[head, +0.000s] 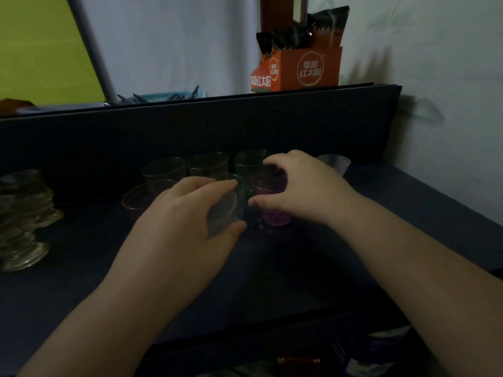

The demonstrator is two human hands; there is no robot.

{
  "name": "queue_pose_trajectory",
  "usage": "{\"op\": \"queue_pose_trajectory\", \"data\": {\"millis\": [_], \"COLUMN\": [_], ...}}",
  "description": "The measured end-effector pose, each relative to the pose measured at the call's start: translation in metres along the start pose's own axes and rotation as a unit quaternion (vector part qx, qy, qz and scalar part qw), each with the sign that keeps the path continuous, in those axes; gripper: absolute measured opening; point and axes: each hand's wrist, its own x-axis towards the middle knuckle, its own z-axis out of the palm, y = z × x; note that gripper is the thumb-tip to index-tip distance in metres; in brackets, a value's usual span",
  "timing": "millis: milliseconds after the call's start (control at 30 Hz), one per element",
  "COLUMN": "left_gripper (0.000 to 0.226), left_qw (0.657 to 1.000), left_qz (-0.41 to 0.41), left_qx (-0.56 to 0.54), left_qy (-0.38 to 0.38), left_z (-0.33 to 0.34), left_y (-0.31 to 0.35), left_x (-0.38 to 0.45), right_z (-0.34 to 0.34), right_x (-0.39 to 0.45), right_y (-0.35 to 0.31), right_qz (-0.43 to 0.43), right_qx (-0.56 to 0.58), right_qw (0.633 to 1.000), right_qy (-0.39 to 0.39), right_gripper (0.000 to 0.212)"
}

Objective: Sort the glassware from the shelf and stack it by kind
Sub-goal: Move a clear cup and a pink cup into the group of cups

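Observation:
On the dark shelf (299, 268) my left hand (187, 213) grips a clear glass cup (228, 210) with fingers on its rim and thumb below. Beside it, my right hand (302, 183) curls round a purple glass cup (272, 202) that stands on the shelf. Behind them stand three dark clear tumblers (163, 170) in a row against the back panel. Another purple-tinted cup (136, 202) sits to the left, partly hidden by my left hand. A ribbed clear cup (334, 161) stands at the right, behind my right hand.
Stacked clear footed glass dishes (24, 219) lie at the left end of the shelf. Above the back panel are an orange carton (299, 69) and a blue basket (166, 97). A white wall bounds the right side. Dark items lie below the shelf's front edge.

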Motion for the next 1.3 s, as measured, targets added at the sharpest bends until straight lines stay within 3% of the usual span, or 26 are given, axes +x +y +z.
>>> {"op": "queue_pose_trajectory", "data": {"millis": [167,367,733,1000,1300], "left_gripper": [0.061,0.060,0.060,0.060,0.075], "left_qw": [0.999,0.999,0.989,0.981,0.985], "left_qz": [-0.013,0.026,0.063,0.001,0.001], "left_qx": [0.027,0.004,-0.009,0.048,0.055], "left_qy": [0.023,0.022,-0.132,-0.189,-0.166], "left_z": [0.005,0.024,0.134,0.170,0.151], "left_y": [0.024,0.068,0.142,0.154,0.156], "left_x": [0.014,0.039,0.123,0.145,0.122], "right_z": [-0.012,-0.055,-0.094,-0.100,-0.093], "right_x": [-0.011,-0.044,-0.126,-0.142,-0.143], "right_y": [0.018,0.082,0.170,0.190,0.183], "right_qz": [-0.023,0.005,0.095,0.111,0.100], "right_qx": [0.015,-0.003,-0.020,-0.033,-0.025], "right_qw": [0.999,0.999,0.994,0.992,0.994], "right_qy": [-0.022,0.032,0.047,0.041,0.027], "right_gripper": [0.101,0.090,0.079,0.084,0.073]}}
